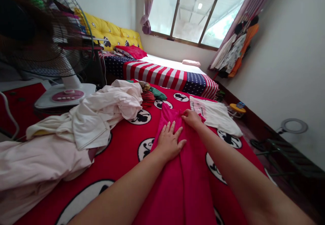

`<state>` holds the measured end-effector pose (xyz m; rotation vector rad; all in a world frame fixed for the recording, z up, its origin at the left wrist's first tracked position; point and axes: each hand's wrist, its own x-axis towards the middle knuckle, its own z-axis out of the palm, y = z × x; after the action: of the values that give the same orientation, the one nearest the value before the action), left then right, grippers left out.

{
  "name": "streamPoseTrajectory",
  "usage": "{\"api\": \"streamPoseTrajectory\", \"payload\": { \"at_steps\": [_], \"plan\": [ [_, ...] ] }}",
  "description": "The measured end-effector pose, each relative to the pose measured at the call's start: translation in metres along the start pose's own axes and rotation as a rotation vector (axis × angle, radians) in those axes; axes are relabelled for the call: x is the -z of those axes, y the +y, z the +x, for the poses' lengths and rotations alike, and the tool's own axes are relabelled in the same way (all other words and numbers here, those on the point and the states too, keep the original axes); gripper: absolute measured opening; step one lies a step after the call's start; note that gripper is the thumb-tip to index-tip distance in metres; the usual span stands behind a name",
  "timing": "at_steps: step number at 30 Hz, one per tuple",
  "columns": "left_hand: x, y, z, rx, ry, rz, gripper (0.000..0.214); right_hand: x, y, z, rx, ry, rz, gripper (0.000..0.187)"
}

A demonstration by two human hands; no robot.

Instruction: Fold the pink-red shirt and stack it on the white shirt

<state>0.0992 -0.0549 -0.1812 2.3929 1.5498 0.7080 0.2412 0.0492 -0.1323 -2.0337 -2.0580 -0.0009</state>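
Observation:
A bright pink garment (185,181) lies stretched out along the red bedcover (124,143) in front of me. My left hand (169,141) rests flat on it with the fingers spread, pressing the cloth down. My right hand (191,118) is further up, its fingers curled on the pink garment's upper edge. A folded white garment (215,114) lies just right of that hand.
A heap of white and pale pink clothes (101,113) covers the left side of the bed, with small colourful pieces (149,94) behind it. A standing fan (50,42) is at the left. A second bed with a striped cover (165,74) stands beyond. Clothes hang (236,52) on the right wall.

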Motion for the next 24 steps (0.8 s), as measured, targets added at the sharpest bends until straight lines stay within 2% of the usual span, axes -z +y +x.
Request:
{"api": "streamPoseTrajectory", "payload": {
  "at_steps": [3, 6, 9, 12, 14, 16, 20, 24],
  "plan": [
    [-0.001, -0.001, 0.002, 0.003, 0.007, 0.007, 0.052, 0.006, 0.002, -0.034, 0.118, 0.037, 0.005, 0.032],
    [-0.002, -0.005, 0.005, 0.011, 0.009, -0.007, 0.047, -0.008, 0.011, -0.070, 0.259, 0.065, -0.022, 0.043],
    [-0.003, -0.008, 0.008, -0.005, 0.003, 0.002, 0.045, -0.028, 0.020, -0.086, 0.225, -0.011, -0.073, 0.051],
    [-0.003, -0.009, 0.008, -0.024, -0.014, 0.060, 0.047, -0.032, 0.018, -0.088, 0.160, -0.077, -0.075, 0.053],
    [-0.002, -0.009, 0.008, -0.034, -0.044, 0.092, 0.050, -0.025, 0.014, -0.096, 0.135, -0.104, -0.061, 0.054],
    [0.000, -0.009, 0.007, -0.053, -0.094, 0.109, 0.054, -0.012, 0.011, -0.118, 0.137, -0.100, -0.051, 0.055],
    [0.008, -0.007, 0.000, -0.103, -0.190, 0.108, 0.056, 0.015, 0.015, -0.191, 0.301, -0.022, 0.043, 0.035],
    [0.022, -0.001, -0.025, -0.163, -0.271, 0.086, 0.058, 0.037, 0.029, -0.262, 0.389, -0.018, 0.294, 0.018]
  ]
}}
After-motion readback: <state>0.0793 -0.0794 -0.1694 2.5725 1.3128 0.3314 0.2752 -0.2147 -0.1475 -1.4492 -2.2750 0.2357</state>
